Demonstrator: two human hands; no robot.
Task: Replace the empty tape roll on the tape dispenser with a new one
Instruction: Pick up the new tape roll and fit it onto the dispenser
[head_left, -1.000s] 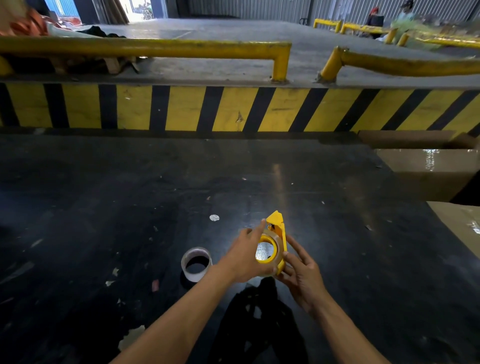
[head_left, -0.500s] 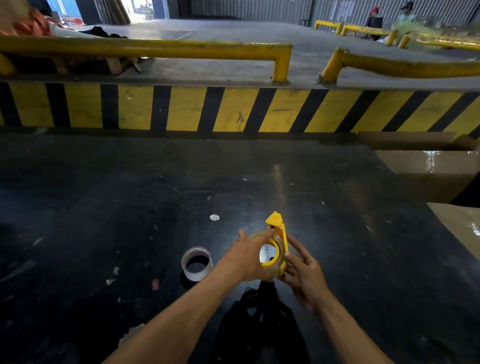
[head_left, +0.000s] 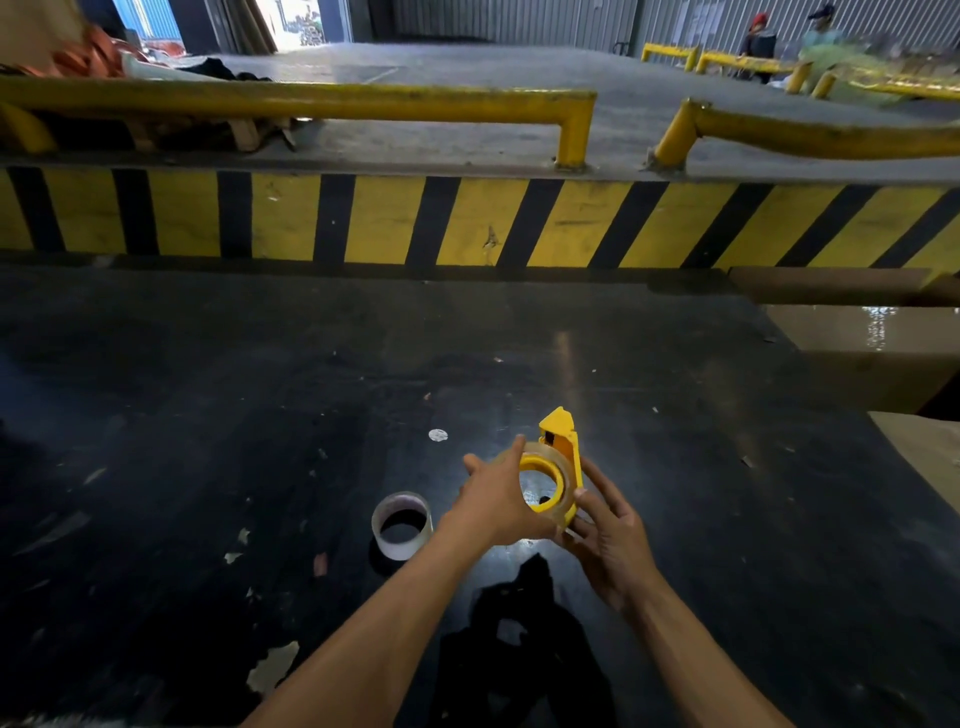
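Head view: the yellow tape dispenser (head_left: 563, 457) is held upright above the black counter (head_left: 208, 415) by the right hand (head_left: 608, 525). The new tape roll (head_left: 540, 486) is pinched by the left hand's fingers (head_left: 488, 467) and sits on the hub. The empty roll (head_left: 402, 525) is left just beside the left hand.

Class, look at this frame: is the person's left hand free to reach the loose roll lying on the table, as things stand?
Probably not yet. The left hand is busy on the tape roll on the yellow dispenser. The loose roll lies close beside that wrist with nothing between them.
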